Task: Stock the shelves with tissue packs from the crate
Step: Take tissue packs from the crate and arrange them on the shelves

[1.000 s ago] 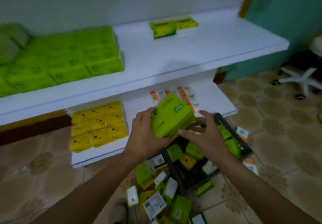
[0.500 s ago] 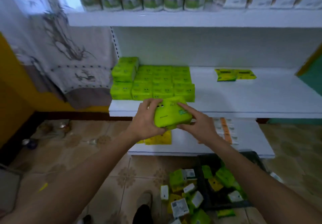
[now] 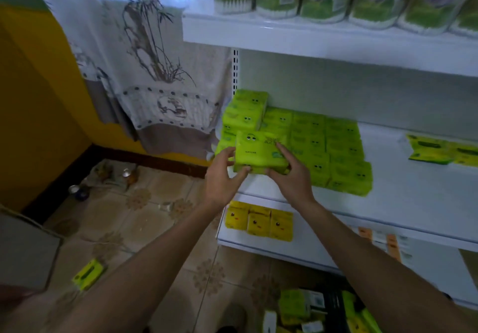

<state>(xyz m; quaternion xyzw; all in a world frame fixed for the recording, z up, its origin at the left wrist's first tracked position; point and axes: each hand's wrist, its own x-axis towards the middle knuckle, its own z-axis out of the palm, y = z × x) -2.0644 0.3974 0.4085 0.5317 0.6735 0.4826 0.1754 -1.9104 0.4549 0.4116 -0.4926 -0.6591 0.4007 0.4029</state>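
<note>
Head view is showing both hands carrying one green tissue pack (image 3: pixel 261 151) over the left front corner of the middle shelf (image 3: pixel 413 195), just above the block of green packs (image 3: pixel 326 146) already lying there. The left hand (image 3: pixel 222 177) is grasping the pack's left end, with its fingers curling round the side and its thumb at the near lower edge. The right hand (image 3: pixel 292 177) is pinching the right end, with its forefinger lying along the top face. I cannot tell whether the pack is touching the layer beneath it.

A second layer is starting at the back left, where raised packs (image 3: pixel 248 110) are sitting on the lower ones. The carried pack is probably going just in front of them. To do it well, the person should be:
- lowering it flat, with the printed eyes facing the same way as its neighbours
- sliding it back until it is touching the raised packs
- lining its left edge up with the column below, so nothing is overhanging beside the curtain (image 3: pixel 155 86)
- squeezing lightly, since the wrapper looks soft
- drawing the fingers out sideways, so as not to be dragging the pack forward

The crate (image 3: pixel 333 304) is sitting on the floor at the lower right, with more packs waiting in it
</note>
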